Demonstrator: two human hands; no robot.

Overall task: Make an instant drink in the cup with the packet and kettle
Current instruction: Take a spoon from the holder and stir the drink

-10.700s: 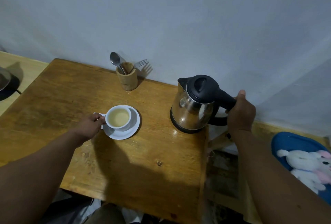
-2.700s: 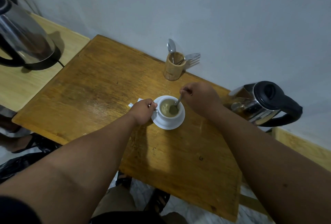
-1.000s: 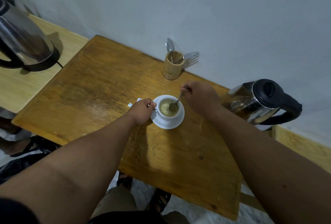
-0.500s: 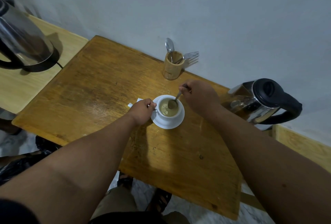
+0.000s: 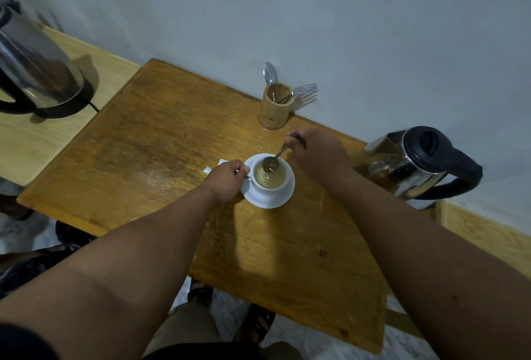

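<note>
I stir | right hand point(image 5: 317, 155) pinches spoon point(image 5: 274, 159) | left hand point(image 5: 227, 180) closed on handle of cup point(image 5: 270, 178), centre frame | full, fragile china: grip handle.

I see a white cup point(image 5: 270, 184) of pale tan drink by my left hand point(image 5: 227, 180); right of my right hand point(image 5: 319, 155), steel kettle point(image 5: 413, 164), black lid.

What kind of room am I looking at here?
Probably a modest home tea corner: worn wooden table against a bare wall, bamboo cutlery holder, steel electric kettle with black lid, sandalled feet below.
</note>
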